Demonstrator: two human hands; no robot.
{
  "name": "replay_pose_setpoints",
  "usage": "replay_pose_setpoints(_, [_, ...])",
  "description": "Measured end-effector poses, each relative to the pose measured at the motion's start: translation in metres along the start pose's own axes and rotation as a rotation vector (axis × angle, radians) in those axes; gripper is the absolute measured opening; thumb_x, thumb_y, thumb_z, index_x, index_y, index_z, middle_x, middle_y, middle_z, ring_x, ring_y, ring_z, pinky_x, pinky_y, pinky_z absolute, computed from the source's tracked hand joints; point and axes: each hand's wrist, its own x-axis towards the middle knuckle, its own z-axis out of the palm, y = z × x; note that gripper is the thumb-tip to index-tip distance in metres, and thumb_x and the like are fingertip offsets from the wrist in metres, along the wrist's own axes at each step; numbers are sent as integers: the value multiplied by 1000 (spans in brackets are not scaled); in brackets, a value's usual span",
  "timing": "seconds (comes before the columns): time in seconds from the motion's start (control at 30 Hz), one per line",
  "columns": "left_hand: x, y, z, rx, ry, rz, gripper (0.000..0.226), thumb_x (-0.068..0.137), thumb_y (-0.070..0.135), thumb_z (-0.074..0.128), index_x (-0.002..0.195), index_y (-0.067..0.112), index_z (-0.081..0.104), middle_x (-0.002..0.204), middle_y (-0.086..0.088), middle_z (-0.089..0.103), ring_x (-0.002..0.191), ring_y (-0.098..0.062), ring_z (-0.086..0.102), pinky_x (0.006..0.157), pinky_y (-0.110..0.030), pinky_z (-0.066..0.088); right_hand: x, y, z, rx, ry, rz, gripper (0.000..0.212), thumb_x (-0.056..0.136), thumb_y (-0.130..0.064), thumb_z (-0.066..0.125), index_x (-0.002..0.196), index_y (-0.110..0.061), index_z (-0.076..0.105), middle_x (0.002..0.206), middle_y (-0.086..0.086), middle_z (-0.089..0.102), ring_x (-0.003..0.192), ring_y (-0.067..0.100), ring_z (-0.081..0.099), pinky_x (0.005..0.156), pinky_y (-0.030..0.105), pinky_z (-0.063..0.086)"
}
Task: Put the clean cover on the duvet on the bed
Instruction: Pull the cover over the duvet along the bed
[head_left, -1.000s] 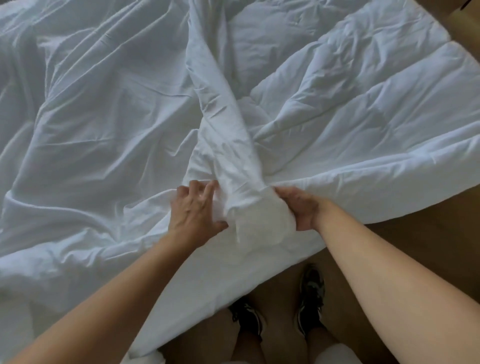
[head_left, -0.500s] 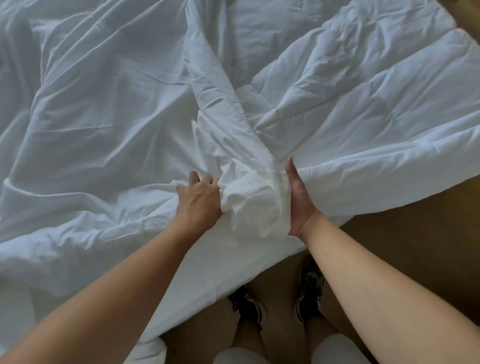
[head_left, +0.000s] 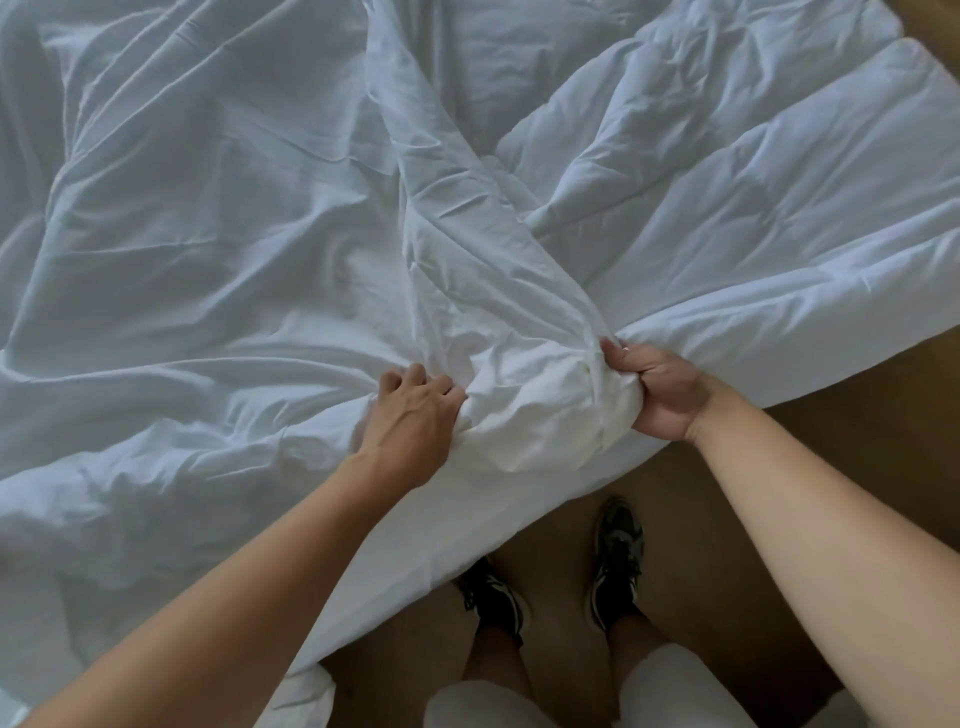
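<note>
A white quilted duvet (head_left: 753, 171) lies spread over the right part of the bed. The thin, wrinkled white cover (head_left: 208, 234) lies over the left part, and a ridge of it runs down the middle to a bunched lump at the near edge. My left hand (head_left: 410, 421) grips the left side of that lump, fingers curled into the cloth. My right hand (head_left: 660, 389) pinches and holds the right side of the lump, where the cover meets the duvet's near edge. Which layer sits inside the lump is hidden.
The bedding hangs over the bed's near edge (head_left: 415, 571). Below it is brown floor (head_left: 779, 441), where my two feet in dark shoes (head_left: 613, 561) stand close to the bed. More floor shows at the top right corner.
My right hand has moved right along the edge and turned from flat against the lump to gripping it. The lump has widened between my hands. My left hand keeps its hold.
</note>
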Motion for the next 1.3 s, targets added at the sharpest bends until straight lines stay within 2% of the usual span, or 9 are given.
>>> replay_pose_setpoints(0.2, [-10,6,7,-81,-6,-90,34,73,-3,54,97,21,60,91,4,60,91,-26,48,78,-31,27,-2,-4,-18,-116,-122,104,50,99,-30,55,145,-11,53,145,16,55,132,35,54,106,47,49])
replay_pose_setpoints(0.43, [-12,23,0,-28,-40,-154,39,69,-7,55,97,20,59,93,4,61,87,-25,52,74,-31,31,-11,-21,-42,-289,444,-170,46,80,-39,82,108,-4,72,109,18,75,96,32,74,72,39,62])
replay_pose_setpoints(0.53, [-17,30,0,-4,7,-177,43,66,-8,58,99,19,62,90,3,62,83,-26,54,72,-32,35,-13,-18,-41,-385,561,-214,44,84,-49,75,103,-10,73,99,11,78,92,30,75,78,42,63])
replay_pose_setpoints(0.77, [-23,18,1,-126,-78,-270,52,69,12,66,116,34,62,131,-1,39,114,-31,38,98,-43,32,-27,6,-43,37,68,143,76,90,-77,42,134,-20,66,133,12,66,124,31,62,105,46,46])
replay_pose_setpoints(0.9, [-22,2,-7,-289,-180,-342,56,61,45,70,115,42,53,151,1,18,137,-33,24,110,-53,27,-15,16,-3,-464,-48,245,20,86,-37,71,102,-27,79,99,-4,77,86,13,75,69,30,59])
replay_pose_setpoints(1.0, [-24,-4,-10,-429,-215,-333,84,54,64,64,132,40,42,153,2,22,134,-31,37,108,-46,39,9,14,29,-980,94,-188,21,92,-26,66,112,-33,68,102,-20,72,98,2,67,85,23,56])
replay_pose_setpoints(1.1, [-25,-9,-7,-498,-141,-364,99,60,64,71,146,29,38,146,2,35,123,-22,50,97,-34,46,28,20,47,-1588,347,-665,29,89,-26,67,118,-24,67,135,-4,57,125,21,49,99,36,39])
replay_pose_setpoints(1.2, [-26,-20,-5,-539,-108,-425,89,72,56,77,148,26,42,132,2,53,115,-20,57,89,-30,43,37,19,59,-1869,270,-408,31,92,-30,53,122,-23,59,126,4,63,121,27,55,107,48,36])
replay_pose_setpoints(1.3, [-28,-33,-6,-592,-97,-439,71,82,51,76,144,22,53,124,2,63,107,-18,60,92,-33,47,35,16,58,-1710,126,-68,20,95,-29,53,107,-21,66,104,3,71,96,27,64,84,41,53])
